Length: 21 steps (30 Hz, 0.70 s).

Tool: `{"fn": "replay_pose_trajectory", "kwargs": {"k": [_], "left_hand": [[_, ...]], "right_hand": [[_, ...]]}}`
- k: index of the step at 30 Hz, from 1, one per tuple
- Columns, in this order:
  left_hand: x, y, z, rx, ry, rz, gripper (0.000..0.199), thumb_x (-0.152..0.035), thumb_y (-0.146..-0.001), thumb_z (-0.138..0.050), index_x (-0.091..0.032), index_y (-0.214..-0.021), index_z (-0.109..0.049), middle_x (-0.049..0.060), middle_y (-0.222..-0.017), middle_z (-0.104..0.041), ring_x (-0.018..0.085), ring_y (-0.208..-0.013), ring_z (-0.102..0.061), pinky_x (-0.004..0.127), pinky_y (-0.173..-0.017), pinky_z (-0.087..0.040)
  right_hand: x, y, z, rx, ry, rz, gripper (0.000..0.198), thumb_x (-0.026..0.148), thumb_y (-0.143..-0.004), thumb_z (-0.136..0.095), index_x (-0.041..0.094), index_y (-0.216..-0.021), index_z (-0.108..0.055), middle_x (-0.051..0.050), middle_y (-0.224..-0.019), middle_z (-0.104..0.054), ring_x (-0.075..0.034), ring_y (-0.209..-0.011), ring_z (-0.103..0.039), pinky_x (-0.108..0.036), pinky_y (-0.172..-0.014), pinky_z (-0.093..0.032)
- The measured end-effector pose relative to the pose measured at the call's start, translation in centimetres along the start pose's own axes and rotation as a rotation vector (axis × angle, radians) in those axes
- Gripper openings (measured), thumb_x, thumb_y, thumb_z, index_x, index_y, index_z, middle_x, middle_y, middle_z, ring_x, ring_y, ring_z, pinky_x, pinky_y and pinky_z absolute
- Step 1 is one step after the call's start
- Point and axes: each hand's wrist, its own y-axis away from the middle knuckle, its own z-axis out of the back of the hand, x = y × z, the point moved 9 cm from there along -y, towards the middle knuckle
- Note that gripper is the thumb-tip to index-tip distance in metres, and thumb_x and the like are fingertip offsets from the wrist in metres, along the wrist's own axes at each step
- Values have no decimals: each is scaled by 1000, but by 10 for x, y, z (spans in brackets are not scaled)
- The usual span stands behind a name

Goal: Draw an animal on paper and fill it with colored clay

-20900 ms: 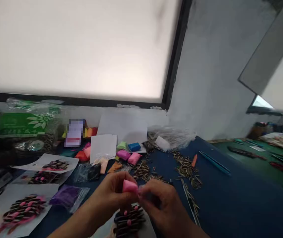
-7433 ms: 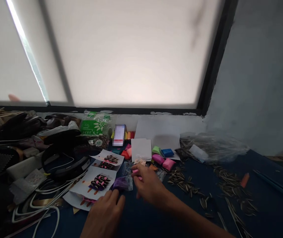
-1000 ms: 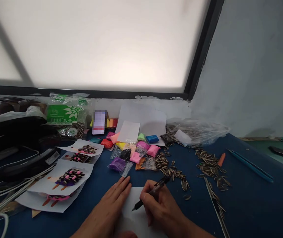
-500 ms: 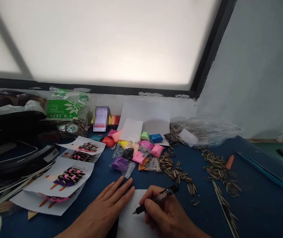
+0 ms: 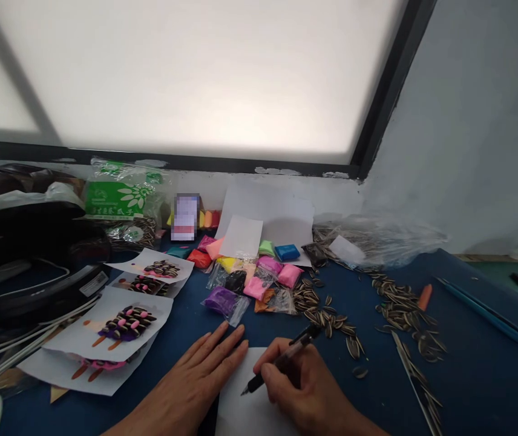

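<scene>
My right hand (image 5: 302, 381) is closed around a black pen (image 5: 281, 361), its tip at the surface of a white sheet of paper (image 5: 245, 415). Flat beside and partly over the sheet's left edge lies my left hand (image 5: 195, 381), fingers stretched out and holding nothing. No marks on the paper can be made out. To the left are paper cards (image 5: 125, 324) bearing hedgehog-like figures made of coloured clay and sunflower seeds. Just beyond my hands sit several small packets of coloured clay, among them a purple packet (image 5: 220, 301) and a pink packet (image 5: 255, 288).
Sunflower seeds (image 5: 325, 315) are scattered right of the packets, with another pile (image 5: 399, 303) farther right. A metal blade-like tool (image 5: 416, 381) and blue tweezers (image 5: 486, 312) lie at right. Cables and a black device (image 5: 45, 300) crowd the left. A phone (image 5: 185, 217) stands at the back.
The pen tip has shifted slightly left and down, and the pen stands a little steeper in my right hand. My left hand stays in place.
</scene>
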Motion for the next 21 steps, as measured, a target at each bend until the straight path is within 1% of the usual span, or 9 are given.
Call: {"fn": "replay_pose_trajectory", "kwargs": {"k": [3, 9, 13, 16, 19, 21], "left_hand": [[-1, -1, 0, -5, -4, 6, 117, -29, -86, -75, -43, -159, 16, -3, -169, -7, 32, -153, -18, 51, -123, -26], [1, 1, -1, -36, -12, 15, 121, -23, -82, -73, -43, -159, 18, -6, -169, -6, 30, -154, -19, 47, -124, -25], [3, 3, -3, -42, -16, 17, 123, -20, -80, -73, -43, -159, 18, -7, -169, -5, 30, -154, -19, 46, -124, -24], [2, 2, -2, -41, -12, 13, 118, -23, -83, -71, -43, -160, 16, -6, -169, -6, 30, -154, -19, 46, -124, -24], [2, 1, -1, -33, 6, 21, 109, -29, -88, -70, -44, -161, 9, -5, -169, -9, 31, -153, -20, 49, -123, -25], [2, 1, -1, -20, 26, 29, 106, -34, -88, -72, -43, -162, 4, -4, -169, -10, 33, -153, -21, 50, -123, -24]], "right_hand": [[0, 1, -1, 11, 35, 16, 24, 40, -82, -51, 18, -75, -57, 2, -59, -50, -13, -56, -46, -26, -53, -35], [-5, 2, -6, 46, 76, 45, 28, 42, -86, -52, 17, -79, -60, -2, -62, -58, -16, -58, -54, -27, -57, -39], [-6, 2, -6, 38, 111, 79, 33, 45, -90, -50, 16, -80, -62, -4, -64, -63, -16, -57, -54, -27, -56, -39], [-7, 2, -7, 41, 131, 88, 35, 46, -91, -49, 16, -79, -63, -6, -65, -65, -16, -55, -53, -27, -54, -37], [-5, 2, -9, 55, 148, 100, 33, 44, -91, -51, 17, -79, -63, -5, -65, -65, -16, -55, -53, -26, -54, -38], [-4, 2, -9, 61, 151, 105, 31, 43, -91, -51, 17, -79, -63, -5, -66, -65, -16, -57, -55, -26, -55, -39]]}}
